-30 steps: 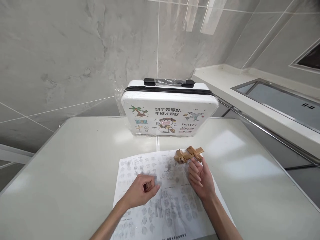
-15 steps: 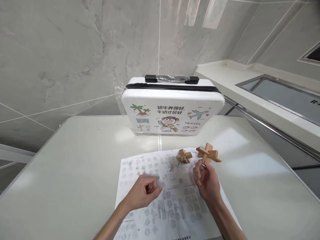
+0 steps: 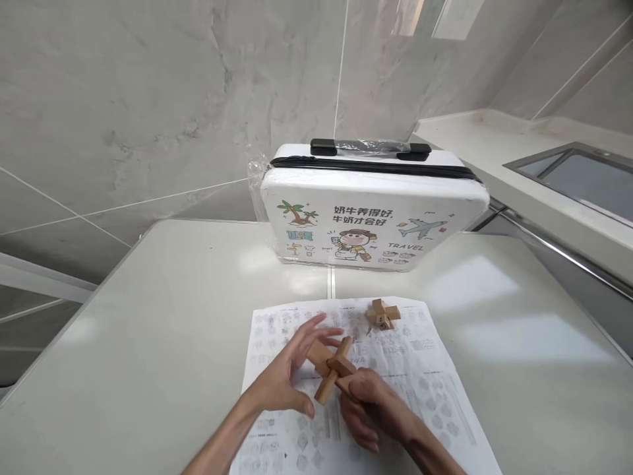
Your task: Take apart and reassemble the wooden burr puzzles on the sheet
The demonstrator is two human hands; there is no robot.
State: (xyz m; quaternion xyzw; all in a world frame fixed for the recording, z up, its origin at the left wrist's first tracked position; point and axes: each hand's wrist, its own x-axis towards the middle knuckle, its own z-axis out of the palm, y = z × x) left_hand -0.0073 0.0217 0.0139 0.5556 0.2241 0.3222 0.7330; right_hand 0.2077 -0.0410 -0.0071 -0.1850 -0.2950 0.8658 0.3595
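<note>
A wooden interlocking puzzle (image 3: 334,367) with crossed bars is held above the printed paper sheet (image 3: 277,432). My right hand (image 3: 373,406) grips one of its bars between thumb and fingers. On the puzzle's left side is my left hand (image 3: 289,373), fingers spread and thumb apart, curved around it without a closed grip; I cannot tell whether the fingertips touch it. Near the sheet's far edge sits a second, smaller wooden puzzle (image 3: 383,315), away from both hands.
A white suitcase (image 3: 368,218) with cartoon prints and clear plastic wrap stands at the back of the pale table (image 3: 148,343). Behind it rises a grey tiled wall (image 3: 163,99). A counter (image 3: 465,142) with a sink-like recess lies to the right.
My right hand has brought the larger wooden puzzle from the sheet's far right corner to the middle, near my left hand. My left hand has opened from a curl. The view has shifted slightly.
</note>
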